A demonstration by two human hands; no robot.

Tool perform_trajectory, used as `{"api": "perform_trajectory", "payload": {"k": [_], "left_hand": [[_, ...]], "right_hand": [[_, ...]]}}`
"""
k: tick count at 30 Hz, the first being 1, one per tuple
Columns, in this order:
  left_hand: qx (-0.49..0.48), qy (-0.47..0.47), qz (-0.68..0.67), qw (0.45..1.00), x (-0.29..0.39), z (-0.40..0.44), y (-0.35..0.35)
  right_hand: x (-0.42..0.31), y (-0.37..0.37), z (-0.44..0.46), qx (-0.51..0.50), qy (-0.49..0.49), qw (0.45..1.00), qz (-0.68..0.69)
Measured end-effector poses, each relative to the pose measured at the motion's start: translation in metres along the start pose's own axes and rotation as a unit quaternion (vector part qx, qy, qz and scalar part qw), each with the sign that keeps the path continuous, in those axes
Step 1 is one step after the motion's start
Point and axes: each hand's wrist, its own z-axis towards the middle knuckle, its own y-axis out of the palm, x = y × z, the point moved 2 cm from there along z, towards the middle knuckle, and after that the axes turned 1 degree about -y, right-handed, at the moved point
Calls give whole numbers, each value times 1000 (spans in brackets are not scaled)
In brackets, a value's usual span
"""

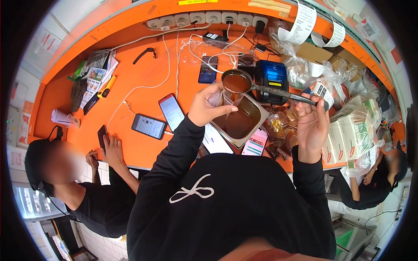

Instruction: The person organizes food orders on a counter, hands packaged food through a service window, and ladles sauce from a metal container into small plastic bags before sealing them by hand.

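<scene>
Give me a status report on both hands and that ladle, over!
Right hand gripping ladle, brown liquid in its bowl. Left hand holding clear bag close to bowl. Metal tub underneath, phone lying beside it.

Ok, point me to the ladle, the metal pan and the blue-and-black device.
Ladle (277, 91): head view, on the handle.
Metal pan (238, 142): head view, on the rim at its near corner.
Blue-and-black device (271, 70): head view, on its top.

Head-high view, facing steeply down
</scene>
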Motion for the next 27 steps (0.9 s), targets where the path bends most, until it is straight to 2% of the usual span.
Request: {"api": "perform_trajectory", "payload": {"k": [7,17,27], "left_hand": [[18,-3,-10,1000,-2,-1,-1],[48,15,67,997,-2,-2,-3],[55,-2,67,996,-2,-4,-3]], "right_hand": [[-7,7,-3,-38,-51,996,-63],[-17,18,-10,-113,-125,974,-152],[-33,31,-19,-212,-191,911,-297]]}}
